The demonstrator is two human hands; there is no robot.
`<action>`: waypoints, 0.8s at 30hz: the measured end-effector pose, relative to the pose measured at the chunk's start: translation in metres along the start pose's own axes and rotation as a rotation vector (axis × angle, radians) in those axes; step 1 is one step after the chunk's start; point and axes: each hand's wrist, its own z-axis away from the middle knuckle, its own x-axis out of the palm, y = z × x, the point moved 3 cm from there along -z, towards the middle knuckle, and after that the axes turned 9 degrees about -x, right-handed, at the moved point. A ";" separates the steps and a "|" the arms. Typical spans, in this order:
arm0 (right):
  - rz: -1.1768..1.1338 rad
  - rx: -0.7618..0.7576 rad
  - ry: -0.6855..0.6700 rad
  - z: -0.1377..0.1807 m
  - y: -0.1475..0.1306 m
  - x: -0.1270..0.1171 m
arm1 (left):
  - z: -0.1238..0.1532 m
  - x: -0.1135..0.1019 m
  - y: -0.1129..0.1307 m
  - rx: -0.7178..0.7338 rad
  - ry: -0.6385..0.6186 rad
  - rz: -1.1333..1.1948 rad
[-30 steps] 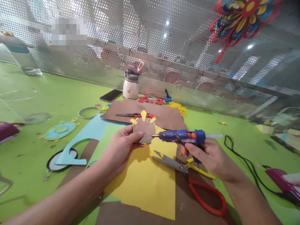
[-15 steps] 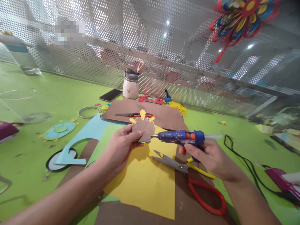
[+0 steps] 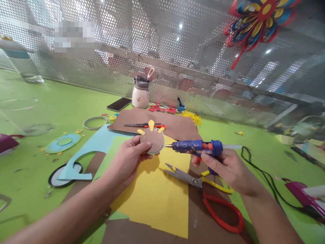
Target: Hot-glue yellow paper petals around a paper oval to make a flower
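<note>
Between thumb and fingers, my left hand (image 3: 134,152) pinches a round brown paper disc (image 3: 154,140) with three yellow paper tabs standing from its upper edge. My right hand (image 3: 225,166) is wrapped round a blue hot glue gun (image 3: 193,147), its metal nozzle pointing left, close by the disc's right edge. A clear glue stick (image 3: 232,147) pokes out of the gun's back. Beneath the gun, scissors with red and yellow handles (image 3: 223,218) lie with blades parted on yellow paper (image 3: 157,200) and brown paper (image 3: 142,232).
Light blue cut paper (image 3: 99,144) and a blue-green paper ring (image 3: 63,143) lie left. Behind are a craft knife (image 3: 144,125), a phone (image 3: 118,104) and a white bottle (image 3: 140,96). A black cord (image 3: 259,171) and a purple glue gun (image 3: 302,195) are at right.
The disc has shifted slightly left in my left hand, and a small gap now separates it from the nozzle. My grip on both things is unchanged.
</note>
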 end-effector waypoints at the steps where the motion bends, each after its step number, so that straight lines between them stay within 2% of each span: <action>1: 0.003 -0.008 0.009 0.000 -0.001 0.000 | 0.000 0.000 0.000 0.000 0.001 -0.002; 6: -0.034 0.017 0.045 0.000 -0.004 0.002 | 0.000 0.001 -0.001 -0.014 0.012 -0.012; 9: -0.007 0.022 0.109 -0.002 0.006 0.003 | -0.002 -0.002 0.000 0.008 0.029 -0.012; 13: 0.264 -0.023 0.284 -0.012 0.032 0.008 | -0.004 -0.009 0.007 0.090 0.055 0.012; 16: 0.465 -0.160 0.379 -0.020 0.051 0.014 | -0.005 -0.013 0.013 0.143 0.065 0.047; 19: 0.612 -0.264 0.333 -0.026 0.068 0.022 | -0.007 -0.016 0.017 0.196 0.058 0.080; 24: 0.684 -0.172 0.180 -0.031 0.093 0.027 | -0.011 -0.018 0.018 0.230 0.072 0.126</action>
